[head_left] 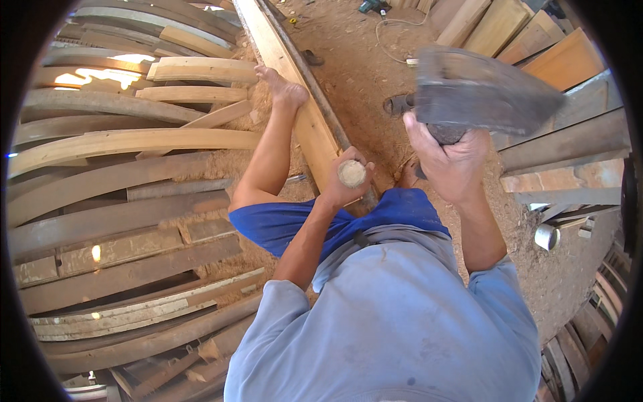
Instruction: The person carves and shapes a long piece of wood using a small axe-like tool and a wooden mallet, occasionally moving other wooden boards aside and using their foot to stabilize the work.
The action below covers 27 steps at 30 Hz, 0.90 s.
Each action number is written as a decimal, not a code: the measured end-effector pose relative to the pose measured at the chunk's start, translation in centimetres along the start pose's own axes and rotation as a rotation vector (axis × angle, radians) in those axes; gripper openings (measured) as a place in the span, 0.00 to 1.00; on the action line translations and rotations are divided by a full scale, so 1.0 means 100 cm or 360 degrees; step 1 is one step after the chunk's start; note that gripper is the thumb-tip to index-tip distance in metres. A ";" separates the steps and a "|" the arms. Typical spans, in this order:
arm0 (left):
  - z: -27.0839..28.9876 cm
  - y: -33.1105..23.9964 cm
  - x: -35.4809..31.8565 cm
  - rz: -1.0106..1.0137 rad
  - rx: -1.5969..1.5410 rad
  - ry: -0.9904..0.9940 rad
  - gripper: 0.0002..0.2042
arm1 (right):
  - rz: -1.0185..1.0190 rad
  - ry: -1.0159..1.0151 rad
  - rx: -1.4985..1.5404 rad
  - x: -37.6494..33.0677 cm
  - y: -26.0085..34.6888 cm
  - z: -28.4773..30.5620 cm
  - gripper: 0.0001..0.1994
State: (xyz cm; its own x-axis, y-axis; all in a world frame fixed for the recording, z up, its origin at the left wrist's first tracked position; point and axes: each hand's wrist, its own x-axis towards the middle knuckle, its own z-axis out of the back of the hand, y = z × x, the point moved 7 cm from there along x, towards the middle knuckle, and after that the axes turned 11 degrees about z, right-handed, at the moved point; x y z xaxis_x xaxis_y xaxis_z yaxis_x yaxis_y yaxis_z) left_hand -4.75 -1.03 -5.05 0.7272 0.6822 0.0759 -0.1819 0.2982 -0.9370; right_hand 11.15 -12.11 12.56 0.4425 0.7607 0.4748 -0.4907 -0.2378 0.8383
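No packages, labels, signs or screens in view, only timber planks, sawdust-strewn ground and the person's hands at work

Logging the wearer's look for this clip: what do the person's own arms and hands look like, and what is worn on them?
Both hands, left hand and right hand, are bare: no gloves, rings or watch visible. The forearms are bare too. Short light blue sleeves of a plain shirt end near the elbows.

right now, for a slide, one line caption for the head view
Left hand grips a round wooden peg upright against a long plank; right hand raises a broad axe-like blade above it.
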 end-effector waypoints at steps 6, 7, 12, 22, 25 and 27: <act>-0.004 0.001 -0.003 0.0065 0.0087 -0.0053 0.07 | 0.0130 0.0919 -0.0803 -0.032 -0.062 -0.044 0.13; -0.008 0.009 -0.002 0.0218 0.0038 0.0003 0.09 | 0.0007 0.1067 -0.0869 -0.037 -0.071 -0.046 0.14; -0.067 0.014 0.017 0.0292 0.0140 0.0270 0.15 | -0.0198 0.0493 -0.0075 -0.030 -0.052 -0.036 0.11; -0.011 0.005 0.039 0.0394 -0.0023 -0.0047 0.09 | -0.0337 0.0008 0.0150 -0.018 -0.019 0.034 0.12; -0.016 -0.009 0.031 0.0288 0.0028 -0.0020 0.09 | -0.0006 -0.0242 0.0177 -0.010 -0.007 0.050 0.07; -0.020 -0.014 0.026 0.0285 0.0078 0.0043 0.09 | -0.0054 -0.0342 0.0156 -0.008 -0.001 0.054 0.08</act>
State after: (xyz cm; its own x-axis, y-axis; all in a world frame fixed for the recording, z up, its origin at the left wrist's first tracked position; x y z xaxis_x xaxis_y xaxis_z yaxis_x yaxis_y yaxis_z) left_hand -1.28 -1.02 -4.27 0.6977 0.7092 -0.1007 -0.3418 0.2061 -0.9169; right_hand 14.95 -15.96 13.56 0.6124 0.6256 0.4832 -0.4022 -0.2797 0.8718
